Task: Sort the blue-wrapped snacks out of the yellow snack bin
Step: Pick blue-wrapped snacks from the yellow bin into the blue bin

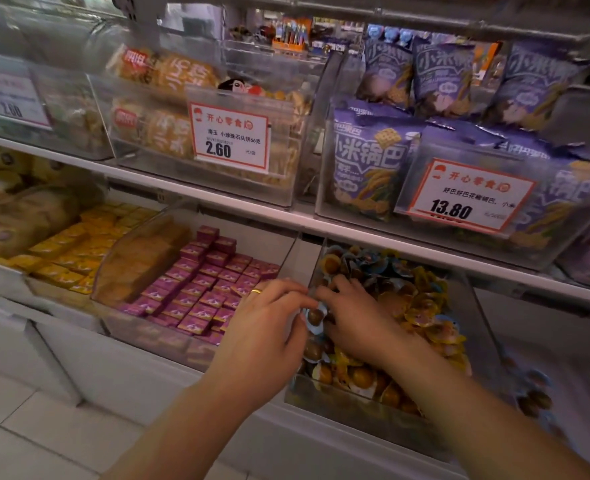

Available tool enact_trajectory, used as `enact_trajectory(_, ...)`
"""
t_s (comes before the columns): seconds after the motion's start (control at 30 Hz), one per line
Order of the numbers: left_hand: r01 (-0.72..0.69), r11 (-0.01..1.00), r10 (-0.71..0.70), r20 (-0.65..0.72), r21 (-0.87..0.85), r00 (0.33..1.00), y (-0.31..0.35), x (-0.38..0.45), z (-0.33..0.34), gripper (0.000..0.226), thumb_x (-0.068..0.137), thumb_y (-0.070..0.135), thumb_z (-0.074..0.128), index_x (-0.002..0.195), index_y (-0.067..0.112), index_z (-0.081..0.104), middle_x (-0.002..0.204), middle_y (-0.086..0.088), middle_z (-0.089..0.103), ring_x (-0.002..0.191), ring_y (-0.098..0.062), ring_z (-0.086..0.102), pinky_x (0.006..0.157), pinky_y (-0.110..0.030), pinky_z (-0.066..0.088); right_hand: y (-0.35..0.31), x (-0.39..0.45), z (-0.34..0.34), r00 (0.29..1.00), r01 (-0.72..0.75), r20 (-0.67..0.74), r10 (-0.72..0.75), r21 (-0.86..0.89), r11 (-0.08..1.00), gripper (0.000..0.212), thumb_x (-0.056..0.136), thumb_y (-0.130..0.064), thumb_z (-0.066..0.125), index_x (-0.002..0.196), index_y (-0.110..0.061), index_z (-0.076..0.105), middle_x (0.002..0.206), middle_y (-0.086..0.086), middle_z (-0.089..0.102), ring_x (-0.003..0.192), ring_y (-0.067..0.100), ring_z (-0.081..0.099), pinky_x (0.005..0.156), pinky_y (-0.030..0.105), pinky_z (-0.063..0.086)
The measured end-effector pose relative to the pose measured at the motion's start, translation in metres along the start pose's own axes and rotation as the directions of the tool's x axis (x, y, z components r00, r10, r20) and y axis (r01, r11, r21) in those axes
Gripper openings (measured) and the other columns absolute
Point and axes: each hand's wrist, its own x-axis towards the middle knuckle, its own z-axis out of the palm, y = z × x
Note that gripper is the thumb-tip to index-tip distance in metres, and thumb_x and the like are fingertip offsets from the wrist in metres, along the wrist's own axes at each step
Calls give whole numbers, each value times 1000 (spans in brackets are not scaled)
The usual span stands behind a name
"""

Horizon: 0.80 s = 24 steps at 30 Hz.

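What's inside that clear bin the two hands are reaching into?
The clear bin holds a heap of round brown snacks in yellow wrappers, with some blue-wrapped ones mixed in. The left hand and right hand cover part; lower layers are hidden.

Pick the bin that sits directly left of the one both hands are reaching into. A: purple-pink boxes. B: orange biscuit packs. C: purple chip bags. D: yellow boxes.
A: the left hand and right hand meet over the bin of round wrapped snacks, and the bin beside it on the left holds purple-pink boxes.
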Motion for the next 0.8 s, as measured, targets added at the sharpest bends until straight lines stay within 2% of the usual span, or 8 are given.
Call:
enact_trajectory(0.13,-36,999,35,-58,-1,998,5,2,2,24,91,17,58,106,32,68,114,20,57,105,5,49,88,-24,45,19,-3,-21,968,-188,-49,246,507,841,29,88,-42,71,112,-29,63,104,-7,61,93,11,60,72,25,47)
enact_trajectory(0.2,-49,999,48,-80,-6,996,10,3,8,22,91,18,56,105,28,69,114,18,60,108,0,53,90,-23,44,30,-8,-35,883,-292,16,469,802,522,26,85,-30,77,107,-21,67,95,-1,68,84,15,64,63,25,48)
enact_trajectory(0.27,-77,997,76,-49,-11,996,19,3,16,23,91,19,54,107,27,68,115,16,60,107,-3,54,90,-22,44,38,-18,-44,830,-224,113,547,964,141,8,88,-15,73,94,-11,68,78,4,70,79,24,65,58,29,49)
enact_trajectory(0.33,-97,995,97,29,-27,995,30,4,29,25,93,24,52,115,28,64,120,16,56,108,-5,54,90,-24,47,39,-32,-51,806,-151,200,557,980,-133,10,93,-7,64,83,-7,66,66,4,70,76,25,68,58,31,55)
enact_trajectory(0.4,-79,994,85,94,-72,992,39,7,45,32,97,34,50,128,33,54,128,19,48,114,-3,51,93,-24,47,37,-45,-59,778,-98,272,567,943,-318,9,94,-6,61,89,-2,68,78,10,75,73,21,72,56,28,59)
enact_trajectory(0.53,71,975,-45,127,-208,991,50,18,73,54,95,52,51,145,39,35,139,22,40,125,3,42,101,-21,41,35,-68,-63,784,-34,327,528,871,-489,18,95,-7,59,104,6,67,98,19,74,82,25,73,60,30,61)
enact_trajectory(0.67,99,953,-59,145,-286,988,57,28,90,55,93,56,53,144,46,35,135,27,49,125,6,47,101,-19,43,38,-87,-64,807,-10,352,474,811,-585,28,97,-12,58,117,6,64,112,21,72,100,28,70,77,35,62)
enact_trajectory(0.8,-68,983,103,211,-169,972,56,34,91,61,93,68,39,149,49,24,134,40,39,126,17,36,102,-8,33,49,-108,-71,813,10,284,508,866,-500,24,94,-17,62,105,4,66,77,13,71,61,17,65,43,21,48)
